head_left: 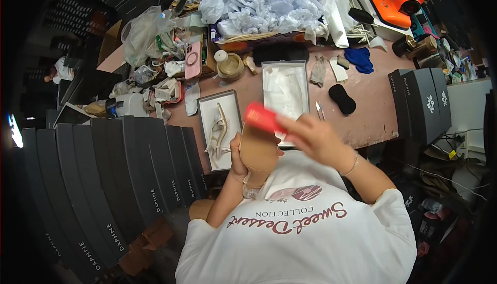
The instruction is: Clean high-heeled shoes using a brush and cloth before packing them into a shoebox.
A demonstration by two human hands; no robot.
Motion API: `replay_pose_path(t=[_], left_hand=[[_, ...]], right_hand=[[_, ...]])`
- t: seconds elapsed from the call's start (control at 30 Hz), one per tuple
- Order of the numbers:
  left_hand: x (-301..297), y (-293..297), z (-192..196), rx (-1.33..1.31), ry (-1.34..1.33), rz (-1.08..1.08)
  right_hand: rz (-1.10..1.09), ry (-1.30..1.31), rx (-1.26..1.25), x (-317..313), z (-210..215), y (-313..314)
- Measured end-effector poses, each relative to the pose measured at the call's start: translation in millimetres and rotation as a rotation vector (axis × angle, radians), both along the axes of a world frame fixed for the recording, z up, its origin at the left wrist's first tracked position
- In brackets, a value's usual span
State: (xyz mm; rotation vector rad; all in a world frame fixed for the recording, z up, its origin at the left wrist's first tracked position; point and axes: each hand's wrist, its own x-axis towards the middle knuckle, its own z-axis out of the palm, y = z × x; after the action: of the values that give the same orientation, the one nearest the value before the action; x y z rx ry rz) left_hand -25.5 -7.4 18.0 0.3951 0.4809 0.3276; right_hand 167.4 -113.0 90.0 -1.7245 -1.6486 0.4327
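My left hand [237, 161] is closed around a shoe [259, 153], held sole up in front of my chest. Its sole is tan, and a clear heel points down toward me. In my right hand [322, 145] is a red block-like piece [260, 116], smeared by motion, over the toe end of the sole; I cannot tell whether they touch. Just beyond the left hand, a strappy light sandal [219, 128] lies on its side in an open shoebox [202, 109]. White tissue paper [286, 88] lines another open box part [307, 71] beside it.
Stacked dark shoeboxes [140, 165] crowd the left; more boxes [422, 100] stand at right. Crumpled white paper [269, 4] heaps at the back. A jar [230, 67], pink phone [193, 60], tweezers-like tool [320, 111], black oval pad [342, 99], blue cloth [359, 60] and orange device [391, 10] occupy the table.
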Motion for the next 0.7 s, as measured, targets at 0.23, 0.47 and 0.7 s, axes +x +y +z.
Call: replay_pose_path(t=[0.23, 0.47, 0.7], left_hand=[[-11.6, 8.3, -16.7, 0.028, -0.21, -0.013], [-10.5, 7.3, -9.9, 0.108, -0.103, -0.001], [3.0, -3.0, 5.7, -0.023, 0.005, 0.018]], right_hand=[[-0.01, -0.314, -0.138, 42.6, -32.2, -50.1], [-0.03, -0.245, -0.071, 22.3, -43.5, -27.6], [0.207, -0.241, 0.085, 1.4, -17.5, 2.3]])
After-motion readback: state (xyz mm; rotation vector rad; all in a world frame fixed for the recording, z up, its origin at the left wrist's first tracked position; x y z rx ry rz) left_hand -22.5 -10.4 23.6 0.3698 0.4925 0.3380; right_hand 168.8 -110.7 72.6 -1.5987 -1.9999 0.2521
